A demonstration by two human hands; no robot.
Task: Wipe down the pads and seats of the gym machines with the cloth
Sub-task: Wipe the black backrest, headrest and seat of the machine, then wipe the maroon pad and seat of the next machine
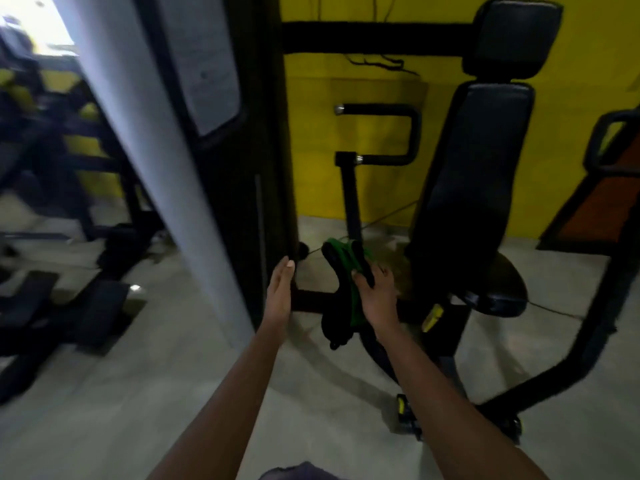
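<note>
- Two bare forearms are extended forward from the bottom edge, side by side and apart.
- Far left of the grip, dark machines point(69, 209) with yellow parts are smeared by blur; their pads cannot be made out.
- Left of the grip, a white pillar point(156, 168) is cut off at the top edge.
- Above and left of the grip, a pale panel point(204, 64) is mounted on a black upright; any writing on it is too blurred to be read.
- Just left of the grip, the left hand point(280, 296) is held edge-on, fingers straight and together, nothing held.
- A black and green cloth point(341, 306) is gripped by the right hand point(377, 296), fingers and thumb curled round its upper part; the rest hangs below the grip.
- Above the grip, a black handle bar point(381, 133) is seen against the yellow wall point(346, 188).
- Right of the grip, a black back pad point(474, 174) stands tilted, with a head pad point(516, 36) above it and a seat point(495, 289) at its foot, none touched by the cloth.
- At the far right, an orange frame point(595, 209) is cut off by the edge.
</note>
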